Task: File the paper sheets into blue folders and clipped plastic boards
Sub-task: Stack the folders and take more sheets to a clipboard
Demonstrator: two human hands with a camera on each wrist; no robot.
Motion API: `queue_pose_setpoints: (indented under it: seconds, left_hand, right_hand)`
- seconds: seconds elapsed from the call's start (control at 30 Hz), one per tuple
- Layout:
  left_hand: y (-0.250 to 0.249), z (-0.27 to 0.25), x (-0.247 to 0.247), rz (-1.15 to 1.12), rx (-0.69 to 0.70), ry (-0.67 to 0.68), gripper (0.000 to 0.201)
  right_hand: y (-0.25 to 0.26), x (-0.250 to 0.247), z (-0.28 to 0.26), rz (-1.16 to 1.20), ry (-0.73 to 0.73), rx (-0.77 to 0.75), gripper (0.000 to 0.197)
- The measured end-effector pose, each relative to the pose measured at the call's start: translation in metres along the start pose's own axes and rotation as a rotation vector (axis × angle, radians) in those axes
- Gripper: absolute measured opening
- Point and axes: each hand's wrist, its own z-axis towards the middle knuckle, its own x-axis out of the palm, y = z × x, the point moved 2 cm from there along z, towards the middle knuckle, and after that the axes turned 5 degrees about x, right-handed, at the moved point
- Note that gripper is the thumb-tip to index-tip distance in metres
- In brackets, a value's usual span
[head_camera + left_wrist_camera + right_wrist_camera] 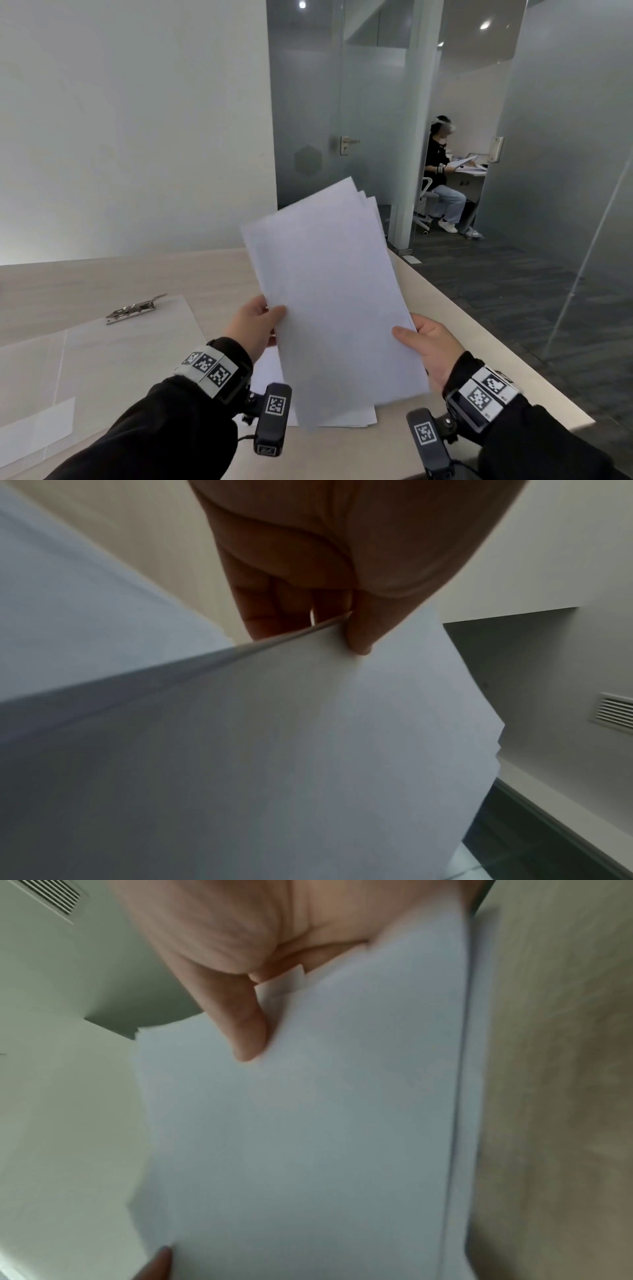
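Sheets (329, 294) pinched at both near edges by left hand (251, 325) and right hand (428, 349) — long axis running away, probably aimed left at the clipboard (133, 349), nearer the left hand.

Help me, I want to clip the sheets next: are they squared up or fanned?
Fanned. The sheets show staggered corners at the top in the head view.
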Motion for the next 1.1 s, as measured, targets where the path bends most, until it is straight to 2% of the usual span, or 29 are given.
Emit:
queue_pose_setpoints:
  seconds: [0.13,0.2,0.43,0.5,0.57,0.63,0.67,0.77,0.87,0.97,1.1]
  left_hand:
    - [-0.033,0.004,0.003,-0.054,0.225,-0.034,0.017]
    - [-0.039,0.003,0.003,-0.05,0.279,-0.032,0.018]
    - [-0.014,-0.01,0.007,-0.041,0.232,0.009,0.019]
    - [-0.007,-0.013,0.01,-0.068,0.202,0.004,0.02]
    - [-0.002,-0.015,0.013,-0.089,0.17,0.001,0.02]
    - [0.001,-0.016,0.018,-0.119,0.129,0.01,0.019]
    - [0.003,-0.017,0.021,-0.136,0.111,0.018,0.018]
    - [0.004,-0.018,0.025,-0.136,0.101,0.016,0.018]
    - [0.004,-0.017,0.019,-0.156,0.106,-0.007,0.017]
    - [0.001,-0.015,0.005,-0.237,0.094,-0.071,0.015]
    - [-0.006,-0.017,-0.028,-0.315,0.066,-0.159,0.018]
  right_hand:
    - [0.017,0.013,0.001,-0.009,-0.001,-0.107,0.018]
    - [0.022,0.018,0.0,-0.008,-0.018,-0.149,0.017]
    - [0.014,0.026,-0.003,0.065,0.019,-0.157,0.019]
    - [0.011,0.027,-0.004,0.085,0.029,-0.169,0.031]
    - [0.008,0.028,-0.003,0.087,0.037,-0.163,0.061]
    - [0.005,0.029,-0.001,0.085,0.027,-0.144,0.075]
    - [0.003,0.029,0.0,0.085,0.021,-0.135,0.07]
    - [0.002,0.032,0.0,0.102,-0.013,-0.112,0.036]
    - [0.004,0.035,-0.001,0.084,0.004,-0.108,0.034]
    - [0.006,0.044,-0.002,0.027,0.043,-0.089,0.017]
    - [0.001,0.068,0.002,-0.168,0.111,-0.071,0.018]
